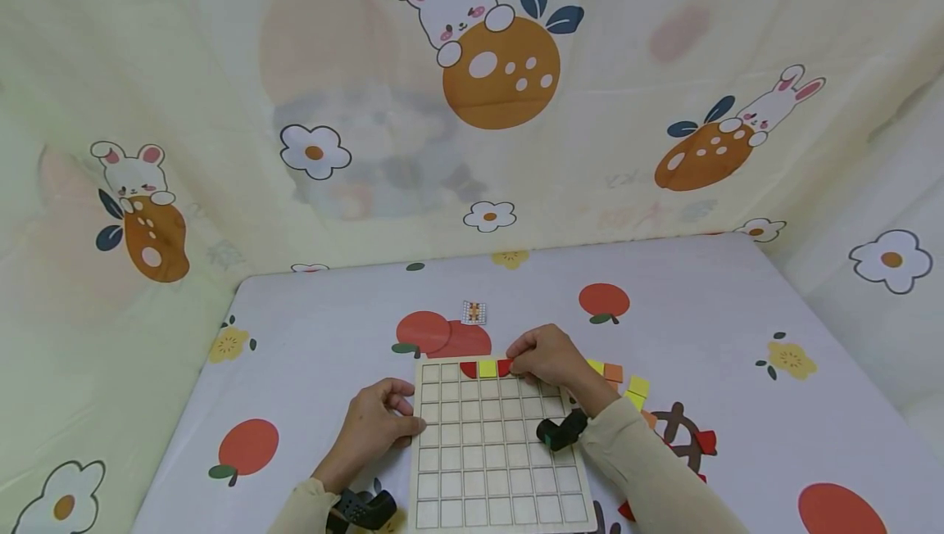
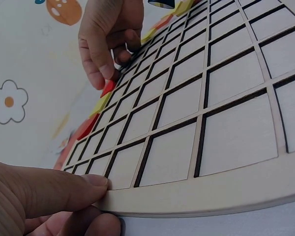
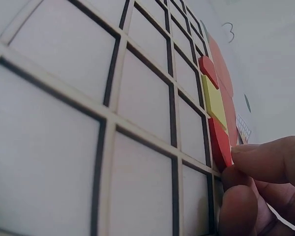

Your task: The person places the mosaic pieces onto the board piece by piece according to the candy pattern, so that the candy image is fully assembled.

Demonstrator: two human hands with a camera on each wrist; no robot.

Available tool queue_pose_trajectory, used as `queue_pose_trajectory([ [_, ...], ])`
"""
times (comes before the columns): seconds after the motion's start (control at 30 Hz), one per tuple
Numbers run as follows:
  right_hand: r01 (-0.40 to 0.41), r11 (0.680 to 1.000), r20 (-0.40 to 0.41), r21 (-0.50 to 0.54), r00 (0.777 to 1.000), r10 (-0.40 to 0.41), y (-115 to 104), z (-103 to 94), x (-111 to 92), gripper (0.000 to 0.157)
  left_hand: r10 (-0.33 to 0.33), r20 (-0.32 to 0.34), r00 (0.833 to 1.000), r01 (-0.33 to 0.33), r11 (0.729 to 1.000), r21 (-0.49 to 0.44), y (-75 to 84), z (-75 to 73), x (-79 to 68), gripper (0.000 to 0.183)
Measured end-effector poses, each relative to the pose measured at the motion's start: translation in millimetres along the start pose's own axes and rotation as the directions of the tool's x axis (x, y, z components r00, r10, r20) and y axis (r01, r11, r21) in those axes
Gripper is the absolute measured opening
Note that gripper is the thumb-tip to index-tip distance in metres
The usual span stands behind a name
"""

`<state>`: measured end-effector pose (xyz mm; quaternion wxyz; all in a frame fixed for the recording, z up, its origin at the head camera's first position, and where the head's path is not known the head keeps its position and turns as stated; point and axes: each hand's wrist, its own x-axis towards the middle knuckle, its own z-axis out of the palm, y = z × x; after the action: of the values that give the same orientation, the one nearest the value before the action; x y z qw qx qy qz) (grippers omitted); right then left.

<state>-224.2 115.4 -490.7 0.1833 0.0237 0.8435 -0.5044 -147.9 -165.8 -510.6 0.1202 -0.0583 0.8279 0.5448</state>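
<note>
A pale wooden grid board lies on the table, divided into square cells. My left hand holds its left edge; in the left wrist view the thumb rests on the rim, with the other fingers curled at the side. At the far row, my right hand pinches a red tile with a curved edge. Left of that tile in the same row are a yellow square tile and another red curved tile. The right fingers partly hide the pinched tile.
Loose yellow and orange tiles lie right of the board, with red pieces nearer, partly behind the right forearm. Beyond the board's far edge is a small picture card. A printed curtain rises behind the table.
</note>
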Motion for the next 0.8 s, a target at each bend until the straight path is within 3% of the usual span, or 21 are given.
queue_pose_trajectory([
  [0.33, 0.044, 0.999, -0.009, -0.031, 0.999, -0.044, 4, -8.6, -5, 0.016, -0.013, -0.004, 1.0, 0.013, 1.0, 0.005, 0.6, 2.1, -0.1, 0.046],
  [0.57, 0.119, 0.992, -0.053, -0.041, 0.991, -0.121, 8, -45.1, -22, 0.032, -0.012, -0.005, 1.0, 0.012, 1.0, 0.004, -0.8, 1.5, 0.5, 0.046],
  [0.8, 0.081, 0.981, -0.102, -0.176, 0.99, -0.099, 28, -86.8, -34, 0.036, -0.022, -0.009, 1.0, 0.022, 1.0, 0.007, -0.5, 0.6, 0.1, 0.046],
])
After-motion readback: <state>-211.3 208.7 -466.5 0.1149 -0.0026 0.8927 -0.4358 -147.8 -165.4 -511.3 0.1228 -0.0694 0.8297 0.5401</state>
